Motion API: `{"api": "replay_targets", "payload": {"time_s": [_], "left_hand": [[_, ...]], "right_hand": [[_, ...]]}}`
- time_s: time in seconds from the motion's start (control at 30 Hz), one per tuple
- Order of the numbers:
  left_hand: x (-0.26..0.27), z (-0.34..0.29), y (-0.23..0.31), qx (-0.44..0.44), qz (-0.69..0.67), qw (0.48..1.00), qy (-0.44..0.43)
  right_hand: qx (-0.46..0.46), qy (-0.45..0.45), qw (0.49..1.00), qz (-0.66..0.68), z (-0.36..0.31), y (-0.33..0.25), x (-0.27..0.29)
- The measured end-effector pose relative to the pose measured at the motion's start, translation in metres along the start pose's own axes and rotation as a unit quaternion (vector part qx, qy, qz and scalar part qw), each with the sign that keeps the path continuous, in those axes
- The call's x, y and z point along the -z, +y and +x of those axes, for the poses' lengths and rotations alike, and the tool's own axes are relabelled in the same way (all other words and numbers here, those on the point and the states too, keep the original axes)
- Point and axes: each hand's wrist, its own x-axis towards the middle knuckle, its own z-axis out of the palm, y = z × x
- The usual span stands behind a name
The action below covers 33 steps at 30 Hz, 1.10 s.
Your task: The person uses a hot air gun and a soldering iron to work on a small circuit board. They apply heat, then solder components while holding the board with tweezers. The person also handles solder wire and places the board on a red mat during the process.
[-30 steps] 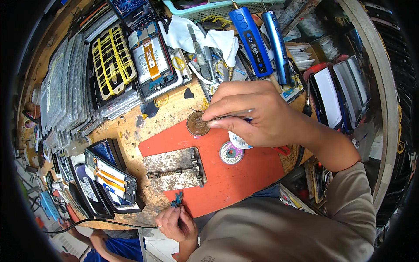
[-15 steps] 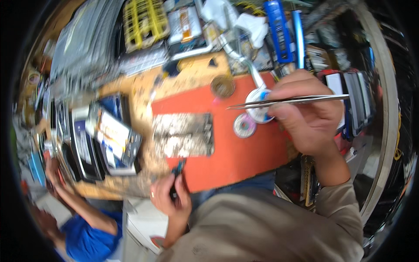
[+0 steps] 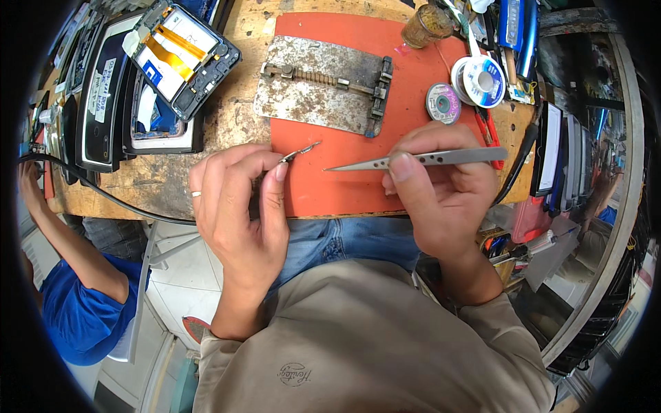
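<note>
My left hand (image 3: pixel 237 199) pinches a small, thin part (image 3: pixel 300 151), dark and silvery, between thumb and forefinger above the mat's near left. Its exact kind is too small to tell. In my right hand (image 3: pixel 447 189) are pointed steel tweezers (image 3: pixel 434 158) with round holes along the shank. Their tips point left, a short way from the small part and apart from it. Beyond both hands, a worn metal clamping plate (image 3: pixel 296 110) with a spring-wrapped rod and jaws lies on the orange-red mat (image 3: pixel 337 196).
Right of the plate are a solder spool (image 3: pixel 485 82), a smaller spool (image 3: pixel 443 104) and a brown pot (image 3: pixel 427 26). Red-handled pliers (image 3: pixel 487 138) lie beside my right hand. Opened phones (image 3: pixel 182 58) crowd the left. A black cable (image 3: pixel 103 189) crosses there, near a person in blue (image 3: pixel 89 310).
The view has tipped downward. My right hand with the tweezers has come down from beside the spools. My left hand has risen over the mat, and the small part shows more plainly.
</note>
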Motion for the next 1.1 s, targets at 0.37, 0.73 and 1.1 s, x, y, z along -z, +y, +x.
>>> {"api": "replay_targets", "payload": {"time_s": [0.37, 0.73, 1.1], "left_hand": [[-0.009, 0.001, 0.000, 0.011, 0.028, 0.999, 0.013], [-0.010, 0.002, 0.001, 0.018, 0.024, 0.999, 0.013], [-0.011, 0.002, -0.001, 0.008, 0.022, 1.000, 0.019]], "right_hand": [[0.026, -0.006, 0.994, -0.109, 0.017, 0.004, -0.006], [0.083, -0.036, 0.986, -0.138, 0.020, 0.008, -0.008], [0.039, 0.021, 0.996, -0.084, 0.012, 0.008, -0.012]]}}
